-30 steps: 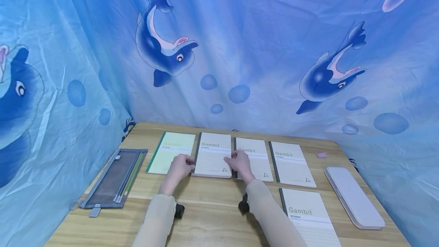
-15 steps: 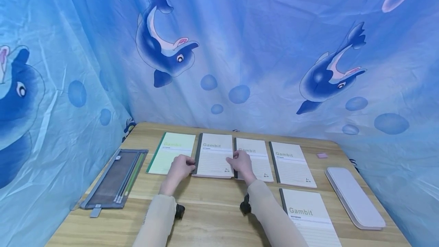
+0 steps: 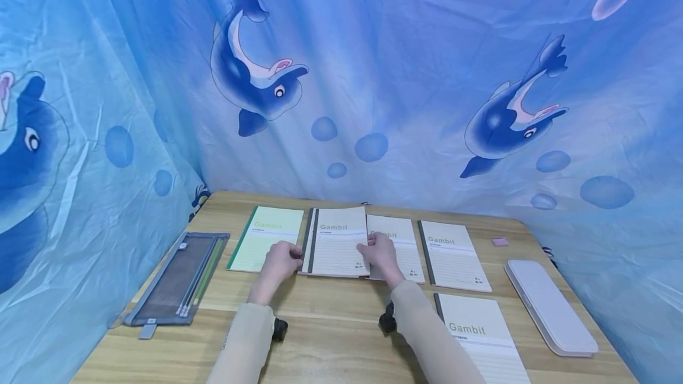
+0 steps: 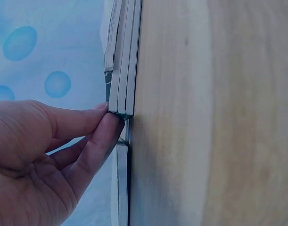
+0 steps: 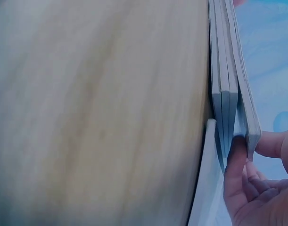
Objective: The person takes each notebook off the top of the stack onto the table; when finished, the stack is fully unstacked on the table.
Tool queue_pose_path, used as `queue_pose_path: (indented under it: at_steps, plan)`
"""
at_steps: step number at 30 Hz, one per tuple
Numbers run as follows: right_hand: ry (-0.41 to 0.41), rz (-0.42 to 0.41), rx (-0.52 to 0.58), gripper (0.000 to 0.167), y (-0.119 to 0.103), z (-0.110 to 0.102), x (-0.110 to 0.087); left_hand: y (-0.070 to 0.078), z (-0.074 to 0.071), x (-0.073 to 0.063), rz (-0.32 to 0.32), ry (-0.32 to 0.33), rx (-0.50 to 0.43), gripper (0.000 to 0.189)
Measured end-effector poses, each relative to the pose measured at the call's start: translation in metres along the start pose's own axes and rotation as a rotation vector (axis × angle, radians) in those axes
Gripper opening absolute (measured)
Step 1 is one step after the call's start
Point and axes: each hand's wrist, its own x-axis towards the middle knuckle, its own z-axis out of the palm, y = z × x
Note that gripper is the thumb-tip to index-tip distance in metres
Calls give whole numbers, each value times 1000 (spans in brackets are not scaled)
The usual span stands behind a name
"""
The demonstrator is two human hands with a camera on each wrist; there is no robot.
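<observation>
A stack of white "Gambit" notebooks with dark spines lies at the back of the table, its top notebook (image 3: 338, 242) shifted right so a second spine shows beside it. My right hand (image 3: 381, 255) pinches that top notebook by its right edge, thumb above and fingers beneath. In the right wrist view, a gap opens between the top notebook (image 5: 250, 117) and the lower notebooks (image 5: 221, 70). At the stack's left edge, my left hand (image 3: 283, 259) holds the lower notebooks (image 4: 121, 84) at their spine corner between thumb and index finger.
A green notebook (image 3: 267, 242) lies left of the stack; white notebooks (image 3: 408, 253), (image 3: 456, 256) lie right of it, and another notebook (image 3: 482, 336) nearer. A mesh pencil pouch (image 3: 171, 277) is far left. A white case (image 3: 549, 307) and pink eraser (image 3: 500, 242) are at right.
The top notebook has slid right off the stack's alignment, exposing the spine beneath and overlapping the neighbouring notebook. My right hand has moved right with it; my left hand has stayed in place.
</observation>
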Motion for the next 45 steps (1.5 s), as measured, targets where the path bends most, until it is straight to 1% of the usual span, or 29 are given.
queue_pose_path:
  at_steps: [4, 9, 13, 19, 24, 27, 30, 36, 38, 43, 45]
  plan:
    - [-17, -14, 39, 43, 4, -7, -1, 1, 0, -1, 2, -1, 0, 23]
    - [-24, -17, 54, 41, 11, -16, 2, 0, 0, -2, 17, 11, 10, 22]
    - [-28, 2, 62, 38, 14, -23, 3, -1, 0, -3, 20, 15, 17, 22]
    - [-30, 27, 95, 37, 17, -32, 1, -2, 0, -3, 3, 7, 19, 22]
    - [-44, 81, 175, 38, 20, -41, -2, -3, 1, -3, 10, 9, 12, 22]
    - [-63, 114, 222, 40, 21, -49, -6, -4, 2, -2, 12, 10, 8, 22]
    - [-70, 126, 232, 43, 23, -58, -10, -4, 2, -1, 12, 10, 9, 22]
    - [-79, 134, 226, 45, 33, -76, -15, -5, 3, 0, 12, 3, 2, 22]
    - [-93, 125, 229, 47, 37, -81, -17, -5, 3, 0, 12, 3, 1, 22]
    - [-122, 120, 266, 52, 46, -96, -29, -6, 3, 0, 15, 8, 4, 23]
    - [-128, 138, 276, 54, 48, -101, -35, -6, 3, 0, 15, 10, 5, 23]
